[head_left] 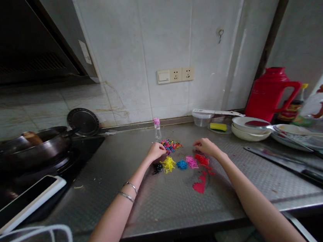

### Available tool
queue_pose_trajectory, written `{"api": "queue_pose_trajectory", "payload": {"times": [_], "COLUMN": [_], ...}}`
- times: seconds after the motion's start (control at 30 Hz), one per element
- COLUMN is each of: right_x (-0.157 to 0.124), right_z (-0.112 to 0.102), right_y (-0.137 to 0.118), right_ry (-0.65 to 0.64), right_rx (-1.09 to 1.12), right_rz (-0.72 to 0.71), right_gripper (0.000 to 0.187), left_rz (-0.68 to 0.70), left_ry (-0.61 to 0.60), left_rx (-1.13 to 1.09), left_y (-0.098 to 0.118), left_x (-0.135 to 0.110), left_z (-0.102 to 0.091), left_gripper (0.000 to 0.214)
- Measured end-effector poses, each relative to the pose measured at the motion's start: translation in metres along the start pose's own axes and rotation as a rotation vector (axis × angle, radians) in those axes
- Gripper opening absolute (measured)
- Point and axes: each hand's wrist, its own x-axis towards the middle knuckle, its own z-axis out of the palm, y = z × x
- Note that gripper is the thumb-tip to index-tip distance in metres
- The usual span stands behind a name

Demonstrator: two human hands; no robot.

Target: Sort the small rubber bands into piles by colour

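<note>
On the steel counter lie small rubber bands sorted by colour: a black pile, a yellow pile, a blue pile, a pink pile and a red pile. Behind them is a mixed-colour pile. My left hand is closed in a pinch at the mixed pile's left edge. My right hand is curled closed just right of that pile, above the red bands; what it holds is too small to make out. A small clear bottle with a pink cap stands behind.
A wok sits on the stove at left, with a phone in front. At right are a red thermos jug, stacked bowls, plates, a yellow sponge and a long knife. A red scrap lies near the piles.
</note>
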Motion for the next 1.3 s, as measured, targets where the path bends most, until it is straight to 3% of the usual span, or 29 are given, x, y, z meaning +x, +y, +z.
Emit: {"api": "queue_pose_trajectory", "payload": {"times": [0.27, 0.53, 0.63, 0.9, 1.03, 1.17, 1.3], "right_x": [-0.001, -0.001, -0.001, -0.001, -0.005, -0.007, -0.004], "right_z": [-0.001, -0.003, -0.004, -0.007, -0.011, -0.012, -0.008], "right_y": [0.000, 0.000, 0.002, 0.004, 0.001, 0.000, 0.001], "right_ry": [0.006, 0.026, 0.043, 0.069, 0.061, 0.066, 0.069], "right_rx": [-0.022, -0.012, -0.014, 0.008, 0.016, 0.015, 0.022], "right_rz": [-0.018, 0.010, 0.013, 0.031, 0.033, 0.040, 0.046], "right_gripper": [0.029, 0.029, 0.029, 0.029, 0.027, 0.028, 0.029], "left_rz": [0.031, 0.082, 0.119, 0.312, 0.356, 0.364, 0.287], "left_ry": [0.115, 0.108, 0.066, -0.075, -0.149, -0.122, -0.059], "left_rx": [-0.010, -0.043, -0.041, 0.056, 0.078, 0.058, 0.005], "left_y": [0.000, 0.013, 0.031, 0.101, 0.117, 0.115, 0.088], "left_x": [0.004, 0.005, 0.009, 0.013, 0.012, 0.013, 0.017], "left_z": [-0.014, -0.008, 0.003, 0.050, 0.065, 0.056, 0.027], "left_gripper": [0.021, 0.022, 0.023, 0.021, 0.022, 0.023, 0.024]}}
